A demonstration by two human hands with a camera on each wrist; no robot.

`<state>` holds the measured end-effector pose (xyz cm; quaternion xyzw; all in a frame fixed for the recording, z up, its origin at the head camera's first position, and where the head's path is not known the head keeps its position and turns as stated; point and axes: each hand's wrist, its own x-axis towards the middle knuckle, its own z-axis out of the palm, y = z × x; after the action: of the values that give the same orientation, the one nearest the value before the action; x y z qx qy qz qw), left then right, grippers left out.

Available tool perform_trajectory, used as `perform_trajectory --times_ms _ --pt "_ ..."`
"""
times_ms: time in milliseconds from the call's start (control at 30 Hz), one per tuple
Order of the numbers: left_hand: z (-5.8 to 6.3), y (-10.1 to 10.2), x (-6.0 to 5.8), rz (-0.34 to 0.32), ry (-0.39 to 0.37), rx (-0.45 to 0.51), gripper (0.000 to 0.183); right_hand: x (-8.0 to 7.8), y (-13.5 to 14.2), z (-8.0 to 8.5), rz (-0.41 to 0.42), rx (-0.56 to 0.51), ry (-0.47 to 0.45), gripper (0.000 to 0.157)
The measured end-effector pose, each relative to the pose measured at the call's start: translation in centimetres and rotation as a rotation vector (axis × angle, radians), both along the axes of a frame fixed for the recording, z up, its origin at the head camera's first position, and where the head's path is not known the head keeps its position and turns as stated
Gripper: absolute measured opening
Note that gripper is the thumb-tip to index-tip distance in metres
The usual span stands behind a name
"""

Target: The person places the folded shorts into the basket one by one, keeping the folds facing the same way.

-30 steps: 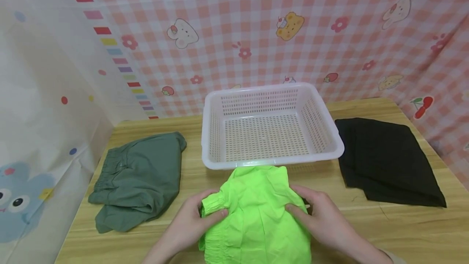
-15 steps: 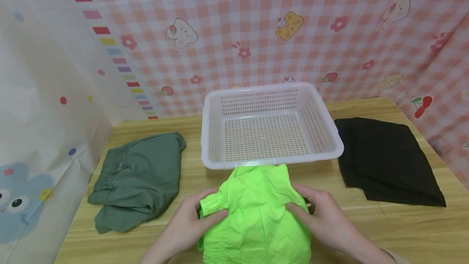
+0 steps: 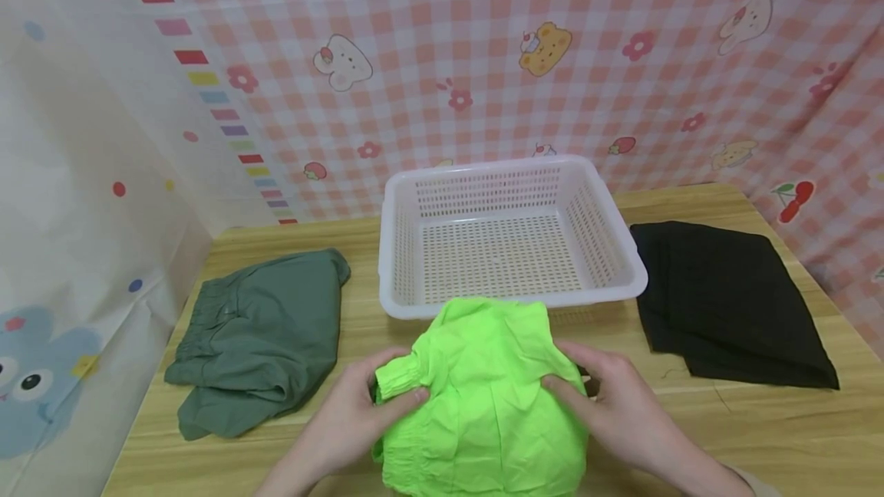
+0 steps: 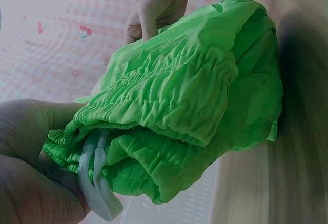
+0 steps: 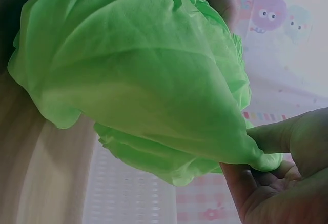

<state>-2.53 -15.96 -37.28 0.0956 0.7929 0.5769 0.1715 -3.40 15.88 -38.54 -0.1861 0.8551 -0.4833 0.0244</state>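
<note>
A folded pair of neon green shorts point(image 3: 490, 405) with a gathered elastic waistband is held up at the front of the table. My left hand point(image 3: 352, 413) pinches the waistband end, thumb on top and fingers behind. Opposite it, my right hand point(image 3: 615, 405) grips the other side edge between thumb and fingers. The left wrist view shows a pale drawstring point(image 4: 97, 183) looping out of the waistband beside the left palm. In the right wrist view the cloth point(image 5: 143, 80) hangs above the wooden surface, a corner of it between thumb and fingers.
Behind the shorts stands a white perforated plastic basket point(image 3: 511, 305); the shorts' top overlaps its front rim. Dark green elastic-waist shorts point(image 3: 276, 328) lie on the wooden table point(image 3: 760, 436) at left, a folded black garment point(image 3: 732, 305) at right. A checked pink curtain point(image 3: 442, 37) hangs behind.
The green shorts have risen slightly, and their top edge now overlaps the basket's front rim. Both hands keep their hold.
</note>
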Motion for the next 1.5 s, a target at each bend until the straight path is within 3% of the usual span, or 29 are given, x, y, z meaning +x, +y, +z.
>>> perform_trajectory --times_ms 400,600,800,967,1167,1333,1500 --pt "1.0 0.0 -0.6 0.003 0.075 -0.030 0.039 -0.9 0.1 1.2 -0.015 0.016 0.082 0.040" --pt "1.7 0.2 -1.0 0.004 0.094 -0.053 0.037 -1.5 0.2 1.8 0.016 -0.026 0.152 0.039" --pt "2.3 0.3 -1.6 0.021 0.065 -0.045 0.037 -2.0 0.3 3.0 0.003 0.002 0.127 0.040" --pt "2.9 0.3 -1.9 0.009 0.104 -0.032 0.037 -2.3 0.3 3.7 -0.021 0.042 0.159 0.041" --pt "3.5 0.5 -2.4 0.005 0.098 -0.022 0.039 -2.6 0.5 4.4 -0.023 0.067 0.198 0.040" --pt "3.8 0.5 -2.8 0.012 0.077 -0.019 0.039 -2.9 0.6 5.0 -0.016 0.072 0.186 0.038" --pt "4.2 0.5 -3.4 0.015 0.106 -0.023 0.039 -3.4 0.5 5.6 -0.016 0.064 0.182 0.038"
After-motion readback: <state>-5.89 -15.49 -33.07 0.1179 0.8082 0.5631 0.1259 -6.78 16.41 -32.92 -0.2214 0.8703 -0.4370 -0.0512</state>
